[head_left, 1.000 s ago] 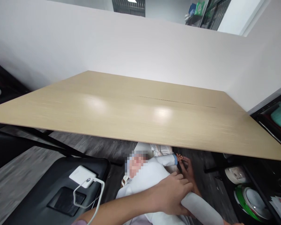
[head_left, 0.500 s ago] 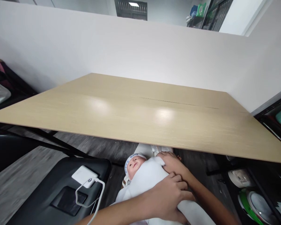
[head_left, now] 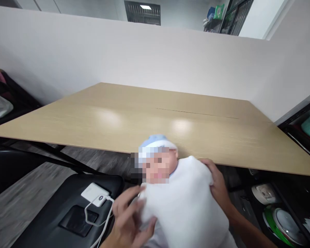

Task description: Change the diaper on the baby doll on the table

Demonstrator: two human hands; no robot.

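Note:
A baby doll [head_left: 157, 139] in a pale blue and white cap leans up against the table's front edge, its face blurred out. White cloth [head_left: 188, 203] wraps its body. My right hand [head_left: 218, 184] grips the wrapped doll from the right side, with some fingertips hidden behind the cloth. At the lower left of the bundle is my left hand [head_left: 130, 217], slightly smeared by motion. Its fingers are spread and curved, with the tips at the cloth's edge.
A wooden table [head_left: 119, 127] spans the view before a white partition [head_left: 144, 55]. On the left, a black stool [head_left: 41, 220] carries a white power bank [head_left: 94, 193] with a cable and a dark phone [head_left: 79, 220]. A rack [head_left: 286, 199] with containers stands at right.
The doll has come up from lying low below the table edge to a raised position overlapping it. My hands have moved apart, one to each side of the bundle.

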